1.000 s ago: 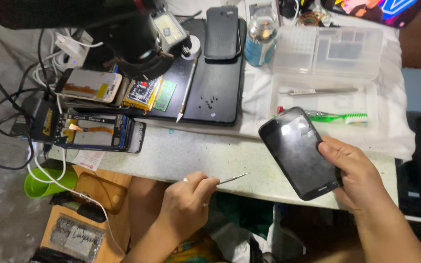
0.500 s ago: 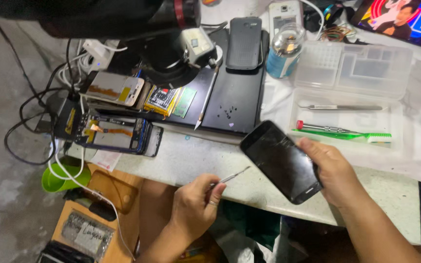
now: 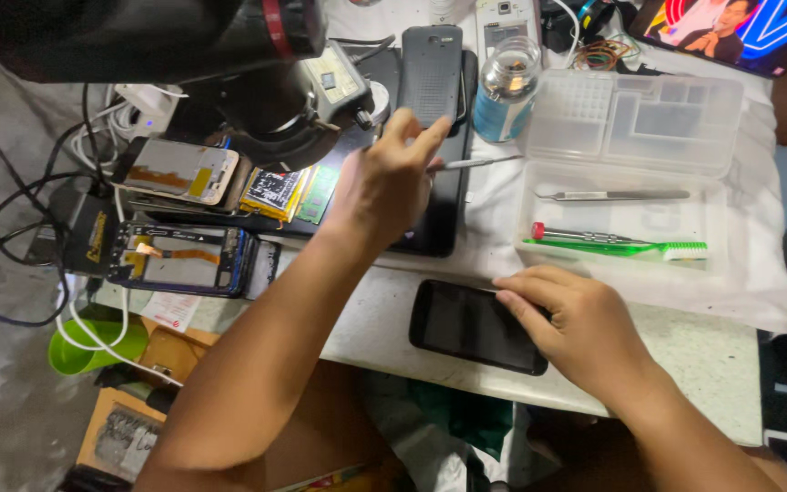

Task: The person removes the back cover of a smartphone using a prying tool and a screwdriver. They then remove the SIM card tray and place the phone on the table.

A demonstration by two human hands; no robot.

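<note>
- Here the person's left hand (image 3: 383, 187) reaches up over the dark mat (image 3: 430, 228), its fingers pinched around a thin metal tool (image 3: 475, 164) whose shaft points right toward the clear parts box (image 3: 635, 118).
- The fingertips of that hand lie just below a dark phone back cover (image 3: 430, 73), which stands with its long axis running away from the person.
- The right hand (image 3: 585, 333) rests on the right end of a black smartphone (image 3: 475, 328), fingers curled over its edge and gripping it loosely against the pale tabletop (image 3: 366, 319).
- The smartphone lies screen up, its long axis running left to right, near the table's front edge; the right hand is touching it, while the left hand is well apart, farther up the table.
- In the box's open tray lie tweezers (image 3: 612, 195), a red-capped screwdriver (image 3: 580, 235) and a green brush (image 3: 630, 248).
- An opened phone frame (image 3: 179, 260) sits at the left, beside cables; a small bottle (image 3: 507, 87) stands just right of the back cover.
</note>
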